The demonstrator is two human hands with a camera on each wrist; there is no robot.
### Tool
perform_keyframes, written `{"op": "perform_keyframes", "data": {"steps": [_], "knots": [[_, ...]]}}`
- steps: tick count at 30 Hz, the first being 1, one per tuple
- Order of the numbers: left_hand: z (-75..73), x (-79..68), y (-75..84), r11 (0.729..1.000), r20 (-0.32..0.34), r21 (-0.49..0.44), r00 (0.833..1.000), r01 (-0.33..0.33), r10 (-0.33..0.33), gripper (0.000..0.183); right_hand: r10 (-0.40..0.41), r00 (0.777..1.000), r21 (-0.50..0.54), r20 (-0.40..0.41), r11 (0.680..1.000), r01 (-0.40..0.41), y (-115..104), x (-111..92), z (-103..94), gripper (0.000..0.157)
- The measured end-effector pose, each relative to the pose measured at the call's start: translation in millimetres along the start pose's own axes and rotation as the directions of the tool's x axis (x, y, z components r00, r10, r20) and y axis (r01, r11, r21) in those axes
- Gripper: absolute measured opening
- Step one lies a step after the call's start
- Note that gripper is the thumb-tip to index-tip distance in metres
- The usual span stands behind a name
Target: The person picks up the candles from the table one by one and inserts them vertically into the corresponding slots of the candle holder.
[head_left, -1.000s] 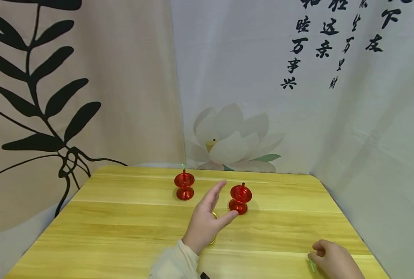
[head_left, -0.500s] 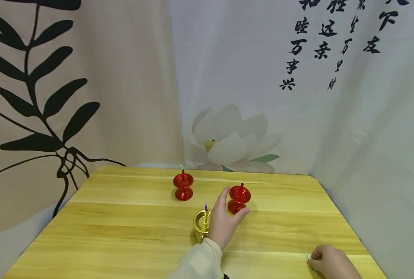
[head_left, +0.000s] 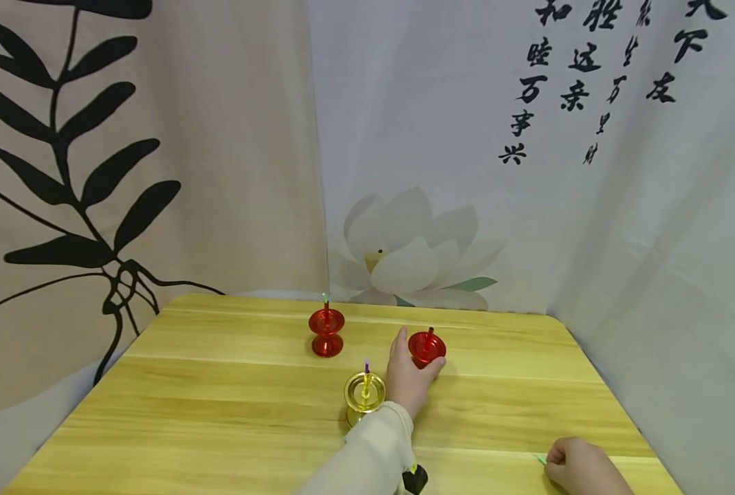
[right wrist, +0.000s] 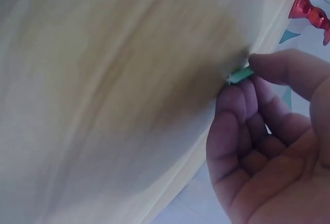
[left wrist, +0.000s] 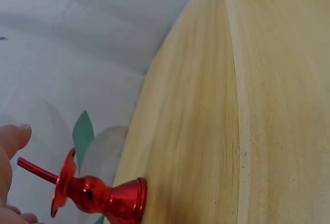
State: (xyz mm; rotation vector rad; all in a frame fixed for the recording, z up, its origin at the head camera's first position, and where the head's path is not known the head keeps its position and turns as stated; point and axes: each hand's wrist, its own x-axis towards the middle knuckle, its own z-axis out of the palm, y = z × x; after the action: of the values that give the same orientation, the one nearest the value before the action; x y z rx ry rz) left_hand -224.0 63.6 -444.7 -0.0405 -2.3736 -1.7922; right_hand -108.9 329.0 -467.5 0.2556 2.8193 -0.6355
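Note:
In the head view my left hand (head_left: 409, 375) reaches to the right-hand red candlestick (head_left: 427, 348), thumb and fingers spread at its near side and hiding its base. The left wrist view shows that red candlestick (left wrist: 93, 193) standing on the table, with a gap between its stem and my fingertips (left wrist: 15, 137). Low on the right, my right hand (head_left: 584, 466) pinches a thin green candle (head_left: 540, 459) between thumb and fingers, close above the tabletop. The right wrist view shows only a short piece of this green candle (right wrist: 240, 75); the rest is hidden.
A second red candlestick (head_left: 326, 333) with a green tip stands at the back. Nearer, a gold candlestick (head_left: 364, 395) with a purple tip stands just left of my left wrist. The wooden table (head_left: 218, 399) ends at a printed curtain (head_left: 249, 172).
My left hand has moved right, from in front of the gold candlestick to the right-hand red one, uncovering the gold one. My right hand has shifted slightly down and left with the green candle.

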Motion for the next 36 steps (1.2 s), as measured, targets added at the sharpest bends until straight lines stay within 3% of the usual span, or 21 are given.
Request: {"op": "perform_keyframes", "data": {"steps": [6,11,19,26,36], "knots": [[9.8,5.7,-5.6,0.997,-0.040,0.078,0.999,0.014,-0.011,0.083,-0.021,0.997,-0.002,-0.072,1.000,0.021,-0.5,1.1,3.0,0.012],[13.4,7.5,-11.0,0.993,-0.045,0.114,0.999,0.029,-0.024,0.079,-0.007,0.996,0.034,-0.084,0.999,0.010,-7.5,4.4,4.1,0.011],[19.2,15.5,-21.3,0.997,-0.004,0.031,0.997,0.076,-0.075,0.080,0.001,0.990,0.113,-0.139,0.994,0.015,-20.2,5.9,1.0,0.007],[19.7,16.8,-26.7,0.996,0.007,0.035,0.996,0.087,-0.087,0.078,-0.019,0.986,0.176,-0.165,0.983,0.048,-31.5,6.4,-3.5,0.018],[19.1,16.7,-25.5,0.995,0.018,0.057,0.996,0.085,-0.086,0.075,-0.022,0.980,0.249,-0.199,0.966,0.072,-55.5,7.9,-3.7,0.009]]}}
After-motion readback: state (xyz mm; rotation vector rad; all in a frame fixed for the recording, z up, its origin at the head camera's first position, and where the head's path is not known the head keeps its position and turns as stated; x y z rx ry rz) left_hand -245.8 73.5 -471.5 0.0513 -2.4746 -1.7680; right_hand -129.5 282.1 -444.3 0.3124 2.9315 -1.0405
